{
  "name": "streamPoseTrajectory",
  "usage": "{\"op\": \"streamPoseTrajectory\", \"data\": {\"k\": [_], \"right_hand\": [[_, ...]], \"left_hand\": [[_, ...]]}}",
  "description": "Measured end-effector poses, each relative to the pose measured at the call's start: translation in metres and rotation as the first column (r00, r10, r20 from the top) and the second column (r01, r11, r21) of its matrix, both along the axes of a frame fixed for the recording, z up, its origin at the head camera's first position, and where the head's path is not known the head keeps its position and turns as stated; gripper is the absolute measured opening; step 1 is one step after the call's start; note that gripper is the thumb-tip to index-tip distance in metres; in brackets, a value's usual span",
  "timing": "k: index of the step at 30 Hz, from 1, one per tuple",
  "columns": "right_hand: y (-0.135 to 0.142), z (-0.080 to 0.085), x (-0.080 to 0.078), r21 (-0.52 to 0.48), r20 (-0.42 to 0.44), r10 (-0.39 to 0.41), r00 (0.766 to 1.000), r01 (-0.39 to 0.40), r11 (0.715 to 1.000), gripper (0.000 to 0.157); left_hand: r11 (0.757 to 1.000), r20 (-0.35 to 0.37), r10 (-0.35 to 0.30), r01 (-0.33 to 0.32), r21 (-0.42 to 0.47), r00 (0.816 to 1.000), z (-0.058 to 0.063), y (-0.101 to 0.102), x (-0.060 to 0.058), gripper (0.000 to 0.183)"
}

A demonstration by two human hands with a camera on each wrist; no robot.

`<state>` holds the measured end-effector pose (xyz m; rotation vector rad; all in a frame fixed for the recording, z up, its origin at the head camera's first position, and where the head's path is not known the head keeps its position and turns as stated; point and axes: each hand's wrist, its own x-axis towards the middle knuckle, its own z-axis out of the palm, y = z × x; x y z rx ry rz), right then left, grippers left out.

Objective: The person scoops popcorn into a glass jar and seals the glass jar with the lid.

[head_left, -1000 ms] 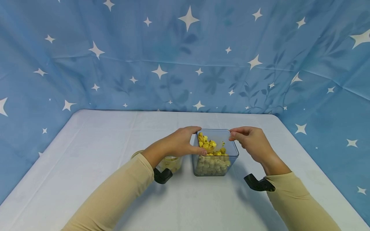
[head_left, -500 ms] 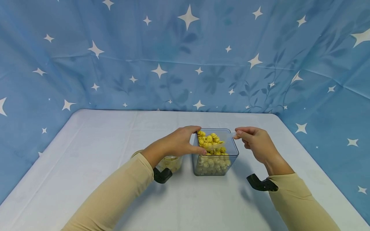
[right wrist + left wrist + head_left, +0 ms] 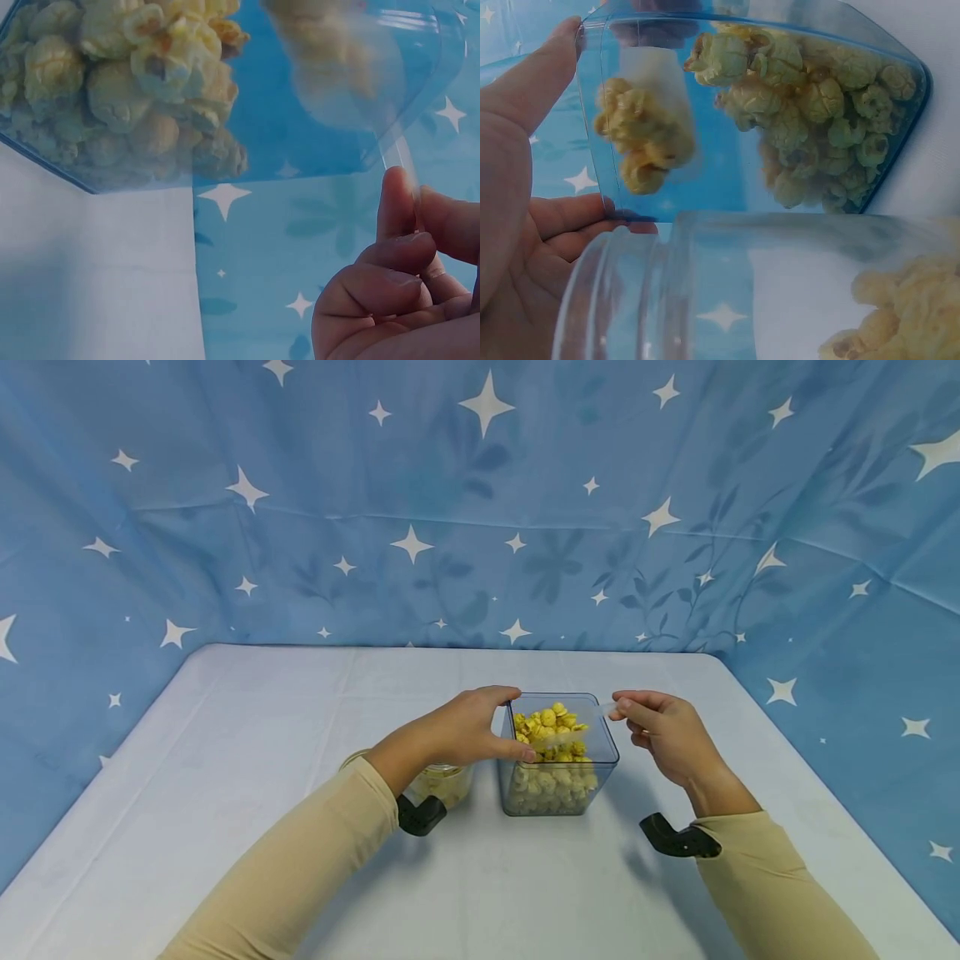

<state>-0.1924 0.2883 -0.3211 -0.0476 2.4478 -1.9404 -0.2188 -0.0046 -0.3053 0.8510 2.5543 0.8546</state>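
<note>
A clear bluish plastic box (image 3: 600,770) stands on the table, partly filled with yellow popcorn (image 3: 546,723). My left hand (image 3: 467,727) holds it by the rim, thumb at the near edge and fingers at the far left corner. With thumb and fingertips, my right hand (image 3: 667,735) pinches the thin handle of a translucent spoon (image 3: 558,740) at the right rim. The spoon's bowl is inside the box, and popcorn pieces (image 3: 641,135) lie on it in the left wrist view. A clear jar (image 3: 448,785) with popcorn in it stands left of the box, partly behind my left wrist.
A white cloth covers the table (image 3: 262,735), whose far edge meets a blue curtain (image 3: 450,485) with white stars. Near my left forearm, a round gold-coloured rim (image 3: 351,758) shows partly. Black wrist cameras (image 3: 678,837) are strapped on both wrists.
My right hand has moved slightly right and outward from the box rim, and the spoon has risen into sight above the popcorn. The left hand keeps its hold on the box.
</note>
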Motion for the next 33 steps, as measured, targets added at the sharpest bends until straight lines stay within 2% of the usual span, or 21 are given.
{"op": "streamPoseTrajectory", "data": {"k": [6, 14, 33], "right_hand": [[0.005, -0.001, -0.001, -0.02, 0.0, -0.007, 1.0, 0.007, 1.0, 0.03], [0.01, 0.001, 0.001, -0.123, -0.001, 0.0, 1.0, 0.0, 0.992, 0.012], [0.013, 0.001, 0.0, -0.239, -0.001, 0.041, 0.999, -0.04, 0.97, 0.017]], "left_hand": [[1.0, 0.0, 0.005, -0.005, -0.004, 1.0, 0.0, 0.0, 0.0, 0.093], [1.0, 0.001, 0.001, -0.001, 0.0, 1.0, 0.0, 0.001, -0.001, 0.093], [1.0, 0.007, 0.011, -0.011, -0.004, 1.0, 0.001, 0.001, 0.0, 0.093]]}}
